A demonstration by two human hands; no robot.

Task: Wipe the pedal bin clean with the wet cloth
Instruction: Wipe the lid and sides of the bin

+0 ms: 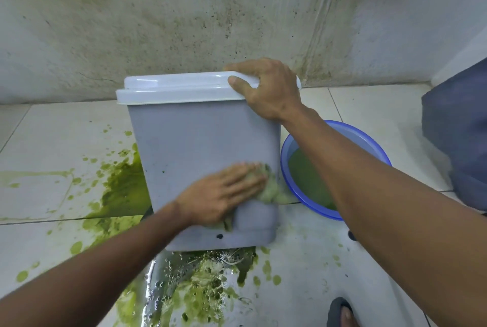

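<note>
One bin [200,137]: right hand [266,89] atop, left hand [221,192] low

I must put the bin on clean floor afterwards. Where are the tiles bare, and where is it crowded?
Bare tiles lie behind the basin, bordered by the wall and the dark blue fabric. More lie at far left, between the wall and the green spill. Crowded: the puddle before the bin, and the basin close at its right.

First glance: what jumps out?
A grey pedal bin sits centre, the right hand gripping its lid while the left hand presses a stained cloth on its lower front. A green spill spreads over the floor left of and before it; a blue basin of green water sits right.
</note>
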